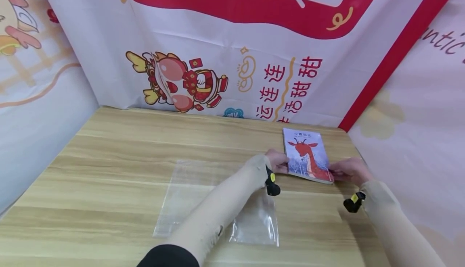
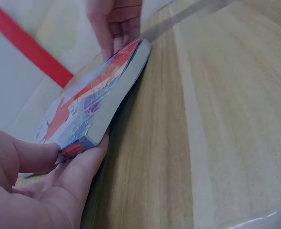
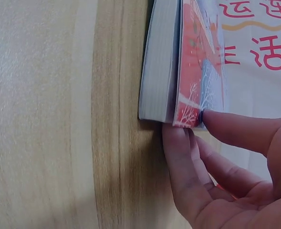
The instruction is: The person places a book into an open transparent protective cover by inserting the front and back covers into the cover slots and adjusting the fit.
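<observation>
A book (image 1: 306, 154) with a red deer on a bluish cover lies at the table's far right. My left hand (image 1: 277, 161) grips its spine side; in the left wrist view the thumb is on top and the fingers (image 2: 81, 176) reach underneath. At the opposite edge, my right hand (image 1: 350, 170) pinches the cover. Seen from the right wrist, that thumb (image 3: 240, 131) presses the cover's corner, fingertips below it, and a gap shows between cover and pages. A clear plastic sleeve (image 1: 187, 196) lies flat on the table, partly hidden under my left forearm.
The wood-grain table (image 1: 91, 186) ends at a printed white and red cloth (image 1: 218, 33) behind it. Another pale cloth wall (image 1: 417, 138) rises close beside my right hand. A further printed wall (image 1: 40, 130) borders the left side.
</observation>
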A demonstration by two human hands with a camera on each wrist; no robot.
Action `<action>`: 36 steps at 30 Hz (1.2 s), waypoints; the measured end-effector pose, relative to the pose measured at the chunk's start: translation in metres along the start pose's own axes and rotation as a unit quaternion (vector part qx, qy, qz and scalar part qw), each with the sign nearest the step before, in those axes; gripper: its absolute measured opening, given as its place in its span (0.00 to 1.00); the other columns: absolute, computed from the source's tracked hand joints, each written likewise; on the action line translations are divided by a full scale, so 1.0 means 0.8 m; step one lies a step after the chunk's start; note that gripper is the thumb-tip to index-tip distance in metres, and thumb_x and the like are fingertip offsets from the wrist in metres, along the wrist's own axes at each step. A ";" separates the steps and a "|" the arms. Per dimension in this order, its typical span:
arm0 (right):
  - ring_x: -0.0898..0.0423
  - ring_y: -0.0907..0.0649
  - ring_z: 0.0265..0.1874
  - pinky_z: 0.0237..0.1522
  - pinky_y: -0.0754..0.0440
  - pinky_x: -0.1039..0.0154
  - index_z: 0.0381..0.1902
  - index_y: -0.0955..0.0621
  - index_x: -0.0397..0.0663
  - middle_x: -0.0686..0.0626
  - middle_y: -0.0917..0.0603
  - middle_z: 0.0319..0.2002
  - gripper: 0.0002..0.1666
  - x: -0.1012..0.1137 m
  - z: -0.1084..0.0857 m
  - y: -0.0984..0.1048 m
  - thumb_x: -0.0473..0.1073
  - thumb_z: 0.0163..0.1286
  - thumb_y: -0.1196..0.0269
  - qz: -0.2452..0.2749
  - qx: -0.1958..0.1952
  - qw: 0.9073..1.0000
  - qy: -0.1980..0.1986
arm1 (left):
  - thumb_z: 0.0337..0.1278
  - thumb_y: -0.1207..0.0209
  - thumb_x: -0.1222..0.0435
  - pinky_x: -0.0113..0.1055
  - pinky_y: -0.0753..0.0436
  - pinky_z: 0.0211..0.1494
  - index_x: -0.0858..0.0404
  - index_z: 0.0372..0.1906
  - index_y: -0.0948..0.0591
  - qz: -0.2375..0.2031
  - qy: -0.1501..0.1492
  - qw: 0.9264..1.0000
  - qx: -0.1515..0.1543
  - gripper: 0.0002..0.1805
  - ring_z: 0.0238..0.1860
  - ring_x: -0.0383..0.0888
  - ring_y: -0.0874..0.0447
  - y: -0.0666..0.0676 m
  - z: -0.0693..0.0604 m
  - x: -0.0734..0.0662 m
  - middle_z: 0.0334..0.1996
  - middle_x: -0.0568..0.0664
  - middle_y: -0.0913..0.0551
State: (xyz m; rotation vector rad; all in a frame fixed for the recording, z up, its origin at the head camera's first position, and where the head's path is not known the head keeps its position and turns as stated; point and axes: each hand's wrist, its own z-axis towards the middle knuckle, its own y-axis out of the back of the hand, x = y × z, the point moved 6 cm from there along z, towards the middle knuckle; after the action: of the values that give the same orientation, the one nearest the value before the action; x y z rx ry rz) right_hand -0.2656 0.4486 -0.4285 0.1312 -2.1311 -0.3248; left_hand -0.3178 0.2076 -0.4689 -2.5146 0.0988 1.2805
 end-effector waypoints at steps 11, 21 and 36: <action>0.56 0.14 0.28 0.38 0.14 0.57 0.36 0.20 0.36 0.47 0.13 0.27 0.06 -0.007 0.003 -0.001 0.35 0.69 0.38 0.038 0.015 0.999 -0.024 | 0.60 0.45 0.82 0.49 0.16 0.47 0.76 0.51 0.29 -0.021 0.008 1.000 0.011 0.14 0.46 0.62 0.16 0.003 -0.005 -0.004 0.34 0.70 0.16; 0.56 0.14 0.28 0.38 0.14 0.57 0.42 0.22 0.34 0.47 0.13 0.27 0.10 -0.005 0.000 -0.006 0.39 0.72 0.40 0.049 0.021 0.998 -0.030 | 0.58 0.46 0.83 0.50 0.15 0.45 0.72 0.39 0.29 -0.012 0.001 1.000 0.010 0.08 0.44 0.62 0.16 0.006 -0.003 -0.004 0.30 0.67 0.16; 0.54 0.20 0.33 0.39 0.16 0.59 0.60 0.34 0.24 0.45 0.20 0.36 0.31 0.000 0.012 -0.012 0.44 0.73 0.40 -0.061 0.000 0.997 -0.052 | 0.60 0.42 0.79 0.47 0.14 0.41 0.74 0.35 0.28 0.043 0.005 0.999 0.007 0.05 0.40 0.60 0.14 0.003 0.005 -0.003 0.25 0.63 0.17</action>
State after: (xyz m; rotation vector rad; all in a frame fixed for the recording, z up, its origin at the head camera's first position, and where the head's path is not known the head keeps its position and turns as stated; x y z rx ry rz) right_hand -0.2738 0.4415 -0.4362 0.2499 -2.2309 -0.4110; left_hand -0.3229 0.2064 -0.4702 -2.5310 0.2182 1.2943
